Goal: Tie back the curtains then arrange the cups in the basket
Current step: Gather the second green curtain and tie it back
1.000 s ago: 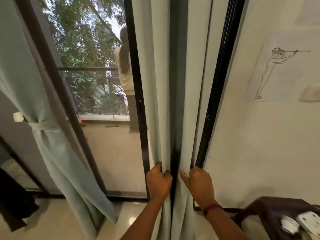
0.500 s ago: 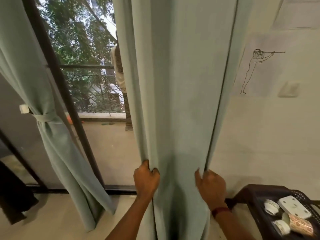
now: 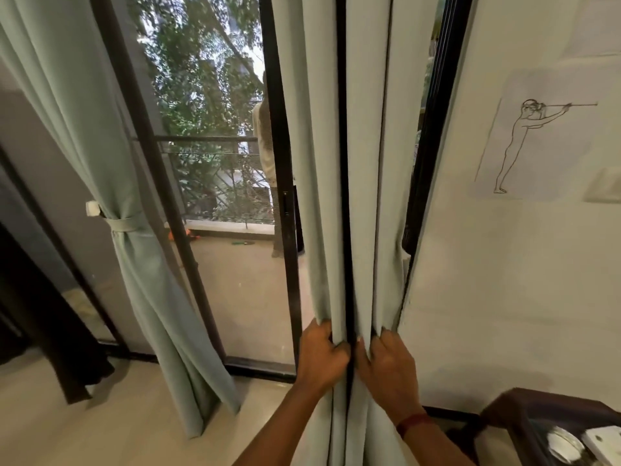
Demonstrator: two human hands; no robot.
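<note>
The pale green right curtain hangs gathered into narrow folds in front of the glass door. My left hand grips its left folds and my right hand grips its right folds, the two hands almost touching. The left curtain hangs tied back by a fabric band fixed to a white wall hook. At the bottom right a dark basket holds a white cup and a white patterned piece, both cut off by the frame edge.
A black-framed sliding glass door opens onto a balcony with a railing and trees; a person stands out there. A white wall with a line drawing is to the right. Dark furniture stands at the left.
Half a second ago my hands held the curtain spread wide; they have come together and bunched it into narrow folds. The view has tilted, so less of the basket shows.
</note>
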